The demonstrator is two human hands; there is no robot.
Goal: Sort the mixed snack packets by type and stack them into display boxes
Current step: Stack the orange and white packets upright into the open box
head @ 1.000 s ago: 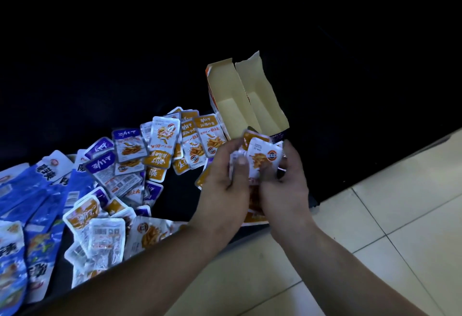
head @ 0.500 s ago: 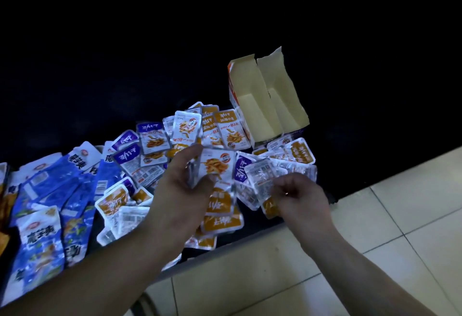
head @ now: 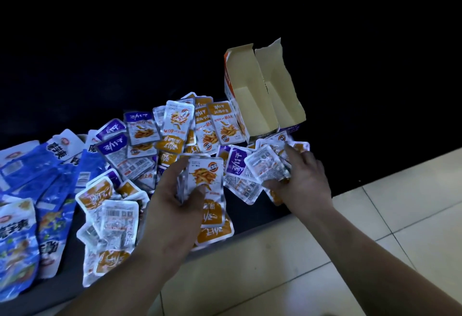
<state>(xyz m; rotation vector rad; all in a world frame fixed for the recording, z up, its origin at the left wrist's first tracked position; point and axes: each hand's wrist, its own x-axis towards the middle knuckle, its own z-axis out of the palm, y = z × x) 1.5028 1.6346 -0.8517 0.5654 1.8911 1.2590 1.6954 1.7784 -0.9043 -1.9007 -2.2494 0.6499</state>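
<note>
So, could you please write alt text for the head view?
A person's left hand holds a stack of orange snack packets while the right hand grips face-down packets near an open display box; larger blue packets lie left.

The dark tabletop (head: 355, 155) carries small orange and purple packets (head: 147, 128), larger blue packets (head: 52, 190) and an open box (head: 252, 95).

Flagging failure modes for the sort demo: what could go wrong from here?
The right hand grips a face-down packet beside a purple packet; its type is unreadable, risking a missort. The packet stack in the left hand is fanned and could slip. An orange packet at the surface's edge may fall.
</note>
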